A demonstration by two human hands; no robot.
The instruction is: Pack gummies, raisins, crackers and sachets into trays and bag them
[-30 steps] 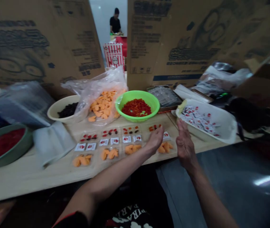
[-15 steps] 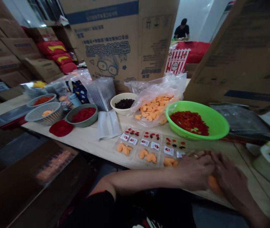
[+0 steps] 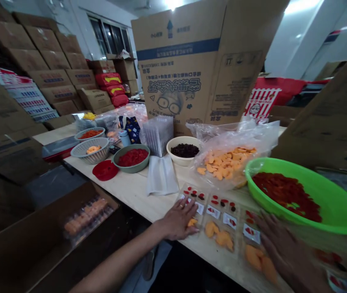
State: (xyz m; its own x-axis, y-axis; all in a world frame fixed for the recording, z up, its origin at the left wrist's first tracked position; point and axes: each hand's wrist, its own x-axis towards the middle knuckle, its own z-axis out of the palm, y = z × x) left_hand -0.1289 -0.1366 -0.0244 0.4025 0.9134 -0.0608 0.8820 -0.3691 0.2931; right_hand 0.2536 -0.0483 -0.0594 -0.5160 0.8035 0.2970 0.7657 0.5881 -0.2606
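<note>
Clear trays: we see them in a row on the table, running from just short of six o'clock in our view round to four.
Compartments: red and dark bits lie along the far end, white sachets with red print across the middle, orange pieces at the near end.
Left hand: at six o'clock, we rest it palm down over the leftmost tray, fingers extended, gripping nothing.
Right hand: at four o'clock and blurred, its fingers are stretched out over the third tray; we cannot tell how firmly it touches.
Green bowl: between three and four o'clock, we have red pieces in it.
Plastic bag: at three o'clock, beside the green bowl, with more orange pieces showing.
Cream bowl: just right of centre, holding dark pieces.
Grey-green bowl: at nine o'clock, with red pieces inside.
Red dish: just beside that bowl, between eight and nine.
Plastic sheets: flat on our table at seven o'clock.
Printed carton: upright at twelve o'clock.
</note>
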